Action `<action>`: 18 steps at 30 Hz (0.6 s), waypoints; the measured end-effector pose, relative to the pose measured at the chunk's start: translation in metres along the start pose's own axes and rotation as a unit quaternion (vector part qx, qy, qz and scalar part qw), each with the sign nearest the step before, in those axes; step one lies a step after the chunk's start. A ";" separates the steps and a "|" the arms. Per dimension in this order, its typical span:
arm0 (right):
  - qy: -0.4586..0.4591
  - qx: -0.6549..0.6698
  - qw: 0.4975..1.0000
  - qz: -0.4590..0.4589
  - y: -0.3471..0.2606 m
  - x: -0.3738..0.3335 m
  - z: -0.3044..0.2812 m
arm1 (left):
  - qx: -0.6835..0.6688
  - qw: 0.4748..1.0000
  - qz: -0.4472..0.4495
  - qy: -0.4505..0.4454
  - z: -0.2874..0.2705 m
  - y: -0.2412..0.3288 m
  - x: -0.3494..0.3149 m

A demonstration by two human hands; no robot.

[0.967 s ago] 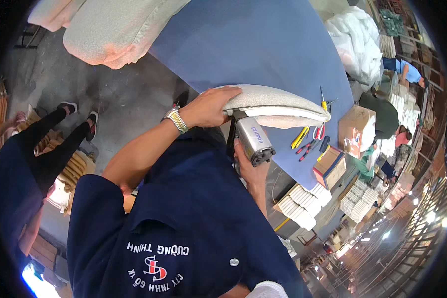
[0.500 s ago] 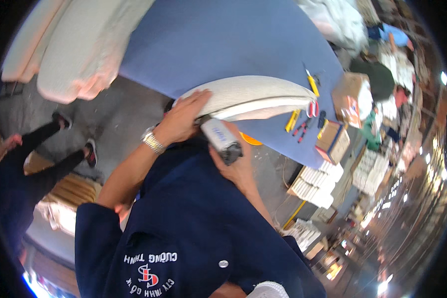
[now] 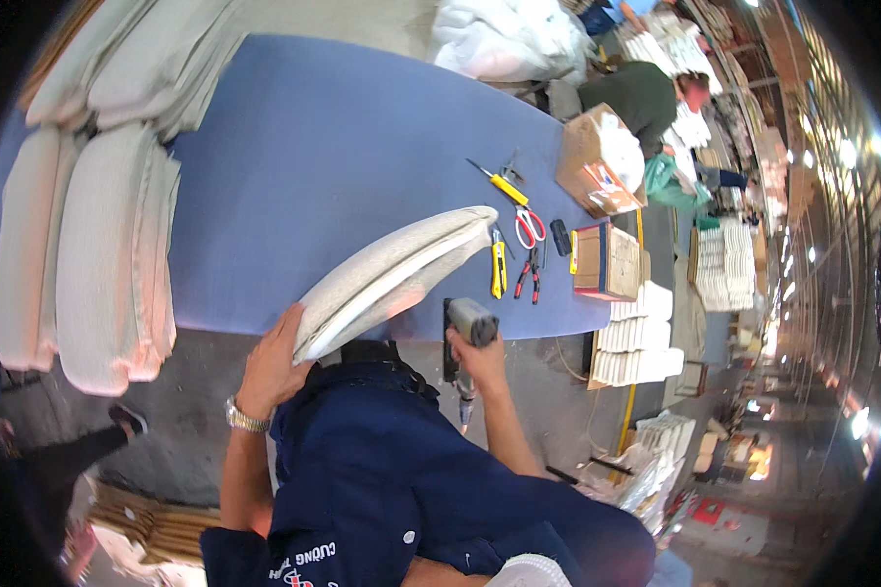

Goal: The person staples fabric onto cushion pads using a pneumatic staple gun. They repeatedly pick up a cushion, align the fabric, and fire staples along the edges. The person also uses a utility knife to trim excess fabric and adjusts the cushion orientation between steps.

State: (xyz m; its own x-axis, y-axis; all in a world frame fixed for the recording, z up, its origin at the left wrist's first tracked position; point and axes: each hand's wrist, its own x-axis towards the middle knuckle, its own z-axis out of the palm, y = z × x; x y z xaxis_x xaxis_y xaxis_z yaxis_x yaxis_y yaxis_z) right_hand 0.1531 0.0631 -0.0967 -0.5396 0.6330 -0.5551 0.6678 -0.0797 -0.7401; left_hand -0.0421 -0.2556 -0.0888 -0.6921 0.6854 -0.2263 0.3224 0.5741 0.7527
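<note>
A curved, pale cloth-covered cushion point(image 3: 392, 272) lies slanted across the near edge of the blue table point(image 3: 294, 127), its left end jutting toward my body. At that end my left hand point(image 3: 272, 364) grips it, fingers on the cloth; the thumb is partly hidden. To the right of the cushion and apart from it, my right hand point(image 3: 482, 362) is wrapped round a grey and black staple gun point(image 3: 473, 321). A hose fitting point(image 3: 465, 406) hangs below that hand. The staple gun is held just off the table's near edge.
Right of the cushion lie a yellow utility knife point(image 3: 499, 264), red-handled scissors point(image 3: 530, 228), pliers point(image 3: 528, 277) and a yellow-handled pointed tool point(image 3: 507, 188). Two cardboard boxes point(image 3: 605, 262) point(image 3: 587, 161) stand beyond. Covered pads point(image 3: 98, 264) are stacked at left. A person in dark green point(image 3: 636, 103) bends at the far right.
The staple gun has moved away from the cushion's near edge to the right. The cushion now slants more, its left end closer to me. My view has shifted, showing more of the table.
</note>
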 end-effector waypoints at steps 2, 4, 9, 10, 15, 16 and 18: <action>0.056 -0.117 0.990 -0.051 0.023 0.046 -0.014 | 0.070 0.997 -0.024 -0.024 -0.008 0.017 0.012; 0.161 -0.278 0.926 -0.197 0.035 0.077 -0.010 | 0.137 0.990 -0.025 -0.028 -0.014 0.043 0.032; 0.083 -0.333 0.899 -0.273 0.046 0.141 0.004 | 0.133 0.989 0.001 0.057 -0.009 0.084 0.094; 0.075 -0.336 0.892 -0.293 0.052 0.147 0.008 | 0.134 0.988 0.007 0.074 -0.001 0.080 0.111; 0.064 -0.262 0.909 -0.318 0.042 0.166 0.013 | 0.221 0.970 -0.061 0.081 0.033 0.101 0.171; 0.071 -0.290 0.882 -0.364 0.049 0.180 0.001 | 0.211 0.975 -0.071 0.018 0.031 0.113 0.181; 0.004 -0.173 0.894 -0.413 0.030 0.205 -0.042 | 0.216 0.975 -0.049 -0.021 0.045 0.100 0.197</action>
State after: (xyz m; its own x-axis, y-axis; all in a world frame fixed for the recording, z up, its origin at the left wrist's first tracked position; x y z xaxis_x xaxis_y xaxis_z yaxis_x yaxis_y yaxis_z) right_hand 0.0841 0.2228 -0.2174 -0.9194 0.3710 0.1307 0.1619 0.6598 -0.7338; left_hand -0.1171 -0.0431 -0.0862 -0.7092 0.6305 -0.3154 0.5048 0.7665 0.3971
